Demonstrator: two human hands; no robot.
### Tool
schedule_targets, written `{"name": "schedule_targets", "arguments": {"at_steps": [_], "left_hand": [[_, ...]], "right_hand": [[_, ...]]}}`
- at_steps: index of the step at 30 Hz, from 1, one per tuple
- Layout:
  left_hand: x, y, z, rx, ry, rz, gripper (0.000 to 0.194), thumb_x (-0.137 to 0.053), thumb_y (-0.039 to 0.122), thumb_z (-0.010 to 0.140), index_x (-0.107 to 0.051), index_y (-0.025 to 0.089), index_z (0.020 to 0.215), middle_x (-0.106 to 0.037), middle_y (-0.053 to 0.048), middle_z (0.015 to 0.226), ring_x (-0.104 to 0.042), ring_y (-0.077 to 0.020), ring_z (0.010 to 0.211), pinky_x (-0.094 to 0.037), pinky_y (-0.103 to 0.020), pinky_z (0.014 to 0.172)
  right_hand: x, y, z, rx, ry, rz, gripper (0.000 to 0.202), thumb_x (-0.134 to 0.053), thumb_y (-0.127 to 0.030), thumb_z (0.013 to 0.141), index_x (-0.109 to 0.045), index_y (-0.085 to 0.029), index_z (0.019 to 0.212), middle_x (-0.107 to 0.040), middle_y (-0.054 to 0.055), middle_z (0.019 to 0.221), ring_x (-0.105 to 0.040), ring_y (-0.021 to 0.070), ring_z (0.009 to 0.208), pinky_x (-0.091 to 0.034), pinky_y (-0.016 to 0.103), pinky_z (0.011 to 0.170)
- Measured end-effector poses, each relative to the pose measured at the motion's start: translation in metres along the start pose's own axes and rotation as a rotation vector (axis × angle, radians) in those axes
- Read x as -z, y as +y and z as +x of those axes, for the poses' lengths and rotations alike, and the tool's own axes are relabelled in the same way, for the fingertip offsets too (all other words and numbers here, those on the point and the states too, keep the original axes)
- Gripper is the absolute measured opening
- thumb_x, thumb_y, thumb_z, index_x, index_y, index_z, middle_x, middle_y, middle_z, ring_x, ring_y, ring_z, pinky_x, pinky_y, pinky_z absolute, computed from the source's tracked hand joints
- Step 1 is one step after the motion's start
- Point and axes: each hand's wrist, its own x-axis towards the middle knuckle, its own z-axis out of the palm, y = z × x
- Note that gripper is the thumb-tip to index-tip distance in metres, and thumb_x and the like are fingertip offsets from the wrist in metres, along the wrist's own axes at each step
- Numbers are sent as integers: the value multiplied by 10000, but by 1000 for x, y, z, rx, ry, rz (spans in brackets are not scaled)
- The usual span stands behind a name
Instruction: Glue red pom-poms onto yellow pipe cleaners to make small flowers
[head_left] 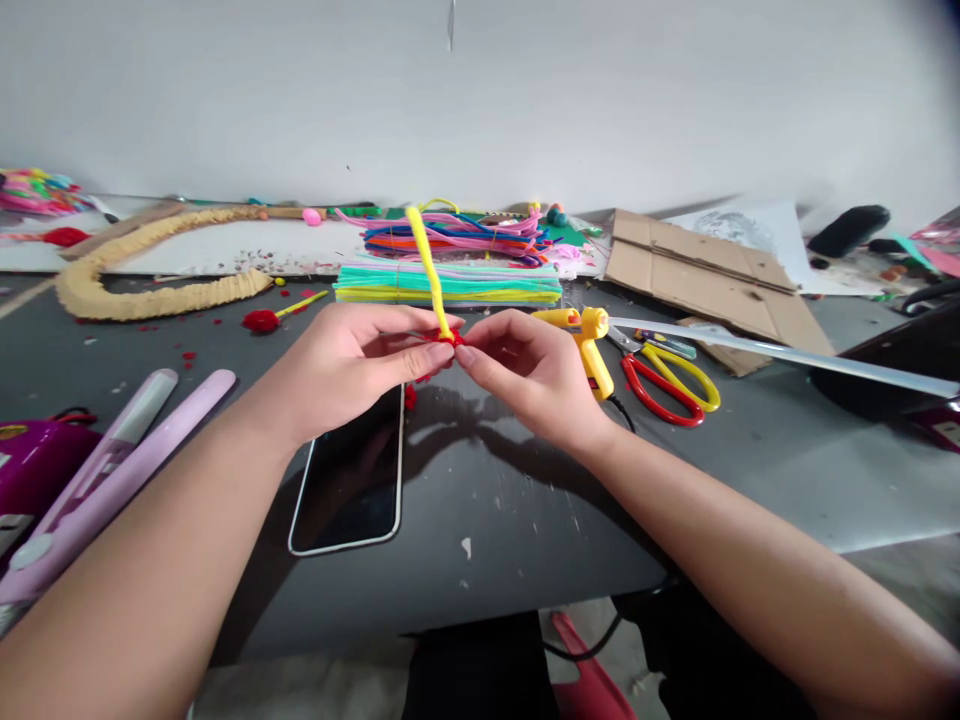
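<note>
A small red fuzzy piece (448, 338) with a yellow fuzzy stem (428, 270) rising from it is held between both hands above the dark table. My left hand (360, 360) pinches it from the left, thumb in front. From the right, my right hand (529, 370) pinches the same red piece, with the two thumb tips nearly touching. The stem stands up, leaning a little left. Below my left hand lies a phone (349, 485) with a dark screen. Behind the hands are bundles of coloured pipe cleaners (450, 280).
At right lie a yellow glue gun (595, 355) with a long clear stick, scissors (664, 385) and cardboard (697, 270). At left are a pink hair straightener (127, 470), a purple object (45, 480), a red-and-yellow flower (262, 320) and a beige curved band (97, 290).
</note>
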Motion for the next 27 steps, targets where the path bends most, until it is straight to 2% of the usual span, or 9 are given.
{"name": "schedule_targets", "arguments": {"at_steps": [6, 16, 22, 27], "left_hand": [[1, -1, 0, 13, -4, 14, 378, -790, 363, 857, -757, 326, 1232, -789, -12, 1124, -749, -143, 953, -622, -227, 873], [2, -4, 0, 3, -26, -55, 323, -779, 335, 870, -775, 322, 1193, -797, -22, 1091, -745, -185, 1014, -607, -295, 919], [3, -4, 0, -14, -38, -72, 315, -767, 349, 878, -781, 308, 1190, -792, -44, 1117, -737, -235, 1064, -575, -395, 994], [4, -7, 0, -10, -14, -57, 305, -774, 349, 865, -796, 300, 1165, -792, -52, 1103, -742, -253, 1020, -574, -456, 991]], "right_hand": [[-1, 1, 0, -2, 5, -9, 384, -786, -535, 802, -691, -185, 929, -718, 50, 925, -664, 167, 833, -564, 321, 749], [-3, -1, -1, 11, 15, -33, 345, -782, -508, 817, -686, -189, 908, -722, 44, 904, -662, 161, 804, -556, 308, 711], [-3, 0, -2, 12, 9, -34, 345, -764, -513, 832, -685, -188, 915, -721, 47, 911, -663, 167, 819, -555, 316, 728], [-3, 1, -2, 23, 5, -43, 331, -761, -498, 842, -686, -185, 918, -716, 42, 901, -651, 156, 799, -544, 303, 707]]}}
